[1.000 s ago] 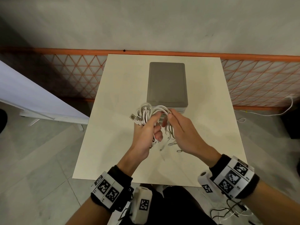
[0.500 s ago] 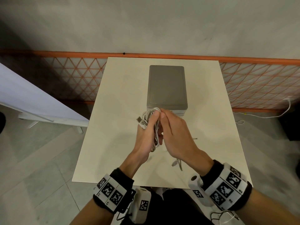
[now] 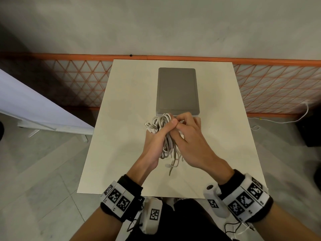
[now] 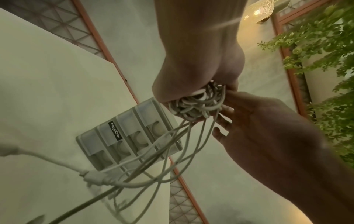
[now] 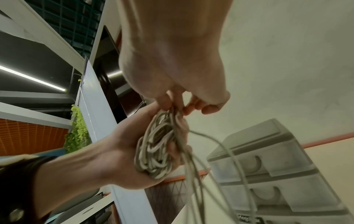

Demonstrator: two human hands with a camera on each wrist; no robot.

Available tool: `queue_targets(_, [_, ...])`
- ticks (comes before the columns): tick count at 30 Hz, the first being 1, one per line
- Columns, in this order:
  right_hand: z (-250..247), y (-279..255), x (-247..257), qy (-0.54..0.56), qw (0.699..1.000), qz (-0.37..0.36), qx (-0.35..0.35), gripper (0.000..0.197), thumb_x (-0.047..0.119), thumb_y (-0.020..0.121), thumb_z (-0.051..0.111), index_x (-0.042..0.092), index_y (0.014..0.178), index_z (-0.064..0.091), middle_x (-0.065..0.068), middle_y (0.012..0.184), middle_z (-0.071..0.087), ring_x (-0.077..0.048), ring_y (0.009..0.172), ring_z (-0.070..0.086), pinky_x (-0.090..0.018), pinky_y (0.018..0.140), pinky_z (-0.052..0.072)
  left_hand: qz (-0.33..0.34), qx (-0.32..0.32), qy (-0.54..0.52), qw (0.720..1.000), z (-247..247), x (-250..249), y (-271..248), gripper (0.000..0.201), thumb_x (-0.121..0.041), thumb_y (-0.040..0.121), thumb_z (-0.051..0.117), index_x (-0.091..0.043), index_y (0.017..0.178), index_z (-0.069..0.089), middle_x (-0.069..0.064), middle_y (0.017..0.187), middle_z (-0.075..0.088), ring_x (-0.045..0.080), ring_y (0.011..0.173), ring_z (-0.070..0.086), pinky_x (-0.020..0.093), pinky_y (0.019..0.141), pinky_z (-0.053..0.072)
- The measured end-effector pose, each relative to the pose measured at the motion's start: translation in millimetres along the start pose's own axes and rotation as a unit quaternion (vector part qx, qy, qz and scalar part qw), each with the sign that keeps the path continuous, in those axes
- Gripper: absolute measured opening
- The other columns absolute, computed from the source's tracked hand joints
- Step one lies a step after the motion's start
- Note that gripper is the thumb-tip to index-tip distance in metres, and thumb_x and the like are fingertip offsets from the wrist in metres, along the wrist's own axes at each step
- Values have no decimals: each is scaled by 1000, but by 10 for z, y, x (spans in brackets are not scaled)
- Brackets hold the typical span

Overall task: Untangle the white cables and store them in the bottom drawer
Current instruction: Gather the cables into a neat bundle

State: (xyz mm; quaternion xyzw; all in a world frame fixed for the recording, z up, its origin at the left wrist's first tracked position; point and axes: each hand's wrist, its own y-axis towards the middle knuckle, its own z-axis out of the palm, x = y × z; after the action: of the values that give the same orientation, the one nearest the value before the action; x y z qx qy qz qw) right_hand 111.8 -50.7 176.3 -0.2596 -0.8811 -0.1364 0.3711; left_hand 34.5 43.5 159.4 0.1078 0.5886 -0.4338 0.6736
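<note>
A tangled bundle of white cables (image 3: 160,125) is held above the cream table (image 3: 121,153), just in front of the grey drawer unit (image 3: 177,91). My left hand (image 3: 156,138) grips the bundle (image 5: 155,150) in its palm, fingers curled round it. My right hand (image 3: 187,136) pinches strands (image 5: 173,112) at the top of the bundle. Loose cable ends (image 3: 171,164) with plugs hang below the hands. In the left wrist view the bundle (image 4: 195,104) sits in the fist and the drawer unit (image 4: 130,136) shows several drawer fronts, all closed.
An orange mesh fence (image 3: 278,87) runs behind the table along the wall. A white board (image 3: 34,108) leans on the floor at the left. A thin white cord (image 3: 281,120) lies on the floor at the right.
Both hands have closed together over the bundle; the spread loops are now gathered tight in the left fist, and the right hand has moved in onto the top of it.
</note>
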Motion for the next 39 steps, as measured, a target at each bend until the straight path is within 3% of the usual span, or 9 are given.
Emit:
queue_targets(5, [-68, 14, -146, 4, 999, 8, 53, 26, 21, 102, 45, 28, 122, 61, 7, 114, 34, -16, 104, 29, -44, 103, 34, 9, 6, 24, 1000, -28, -62, -13, 4, -24, 87, 75, -21, 89, 77, 9, 98, 78, 24, 98, 74, 42, 93, 56])
queue_targets(9, [-42, 49, -228, -12, 1000, 0, 28, 40, 28, 104, 42, 44, 140, 45, 6, 119, 36, -18, 113, 33, -47, 103, 35, 4, 7, -6, 1000, 27, -72, 42, 9, -18, 88, 73, -16, 97, 72, 14, 103, 75, 33, 103, 71, 47, 93, 54])
queue_targets(13, [-27, 27, -256, 96, 993, 64, 23, 66, 43, 101, 47, 48, 151, 4, 5, 135, 38, -11, 128, 35, -36, 113, 27, -1, -20, -21, 1000, 77, -139, 88, 3, -15, 91, 69, -13, 89, 69, 9, 79, 73, 24, 69, 68, 36, 66, 55])
queue_targets(17, [72, -72, -227, 310, 945, 63, 83, 42, 33, 107, 35, 34, 149, 34, 18, 143, 49, 4, 133, 42, -27, 114, 32, 21, -36, -74, 996, 153, -141, 130, 20, -12, 93, 66, -11, 74, 61, 5, 62, 58, 20, 57, 58, 31, 56, 51])
queue_targets(23, [128, -104, -224, 372, 927, 22, 52, 32, 22, 100, 35, 14, 127, 50, -20, 101, 60, -13, 88, 60, -20, 83, 49, 5, -67, -47, 997, 194, -135, 160, 35, -24, 77, 84, -10, 58, 57, 6, 53, 54, 20, 40, 48, 24, 41, 32])
queue_targets(26, [157, -113, -204, 353, 933, 30, 62, 33, 39, 100, 39, 20, 124, 50, -10, 73, 58, -14, 66, 56, -26, 68, 49, 30, -103, -61, 992, 239, -133, 174, 42, -17, 82, 80, -14, 50, 54, 2, 47, 51, 18, 40, 47, 26, 45, 38])
queue_targets(29, [179, -94, -203, 281, 959, 24, 40, 33, 44, 101, 39, 21, 117, 57, 17, 62, 52, -4, 56, 45, -21, 59, 37, 60, -128, -76, 987, 262, -118, 206, 32, -14, 84, 77, -8, 66, 51, 4, 49, 48, 19, 43, 45, 28, 47, 37])
queue_targets(34, [123, -98, -190, 194, 980, -26, 35, 28, 39, 105, 28, 56, 91, 46, 15, 65, 54, -9, 63, 48, -23, 65, 40, 106, -140, -45, 983, 300, -134, 200, 40, -13, 88, 75, -15, 60, 46, 2, 50, 46, 19, 45, 43, 27, 46, 37])
queue_targets(39, [55, -63, -204, 162, 984, -33, 62, 22, 43, 103, 21, 44, 96, 42, 10, 69, 61, -9, 68, 57, -17, 65, 43, 125, -113, -16, 986, 342, -138, 156, 21, -15, 92, 71, -8, 75, 61, 0, 63, 67, 17, 52, 60, 24, 46, 46])
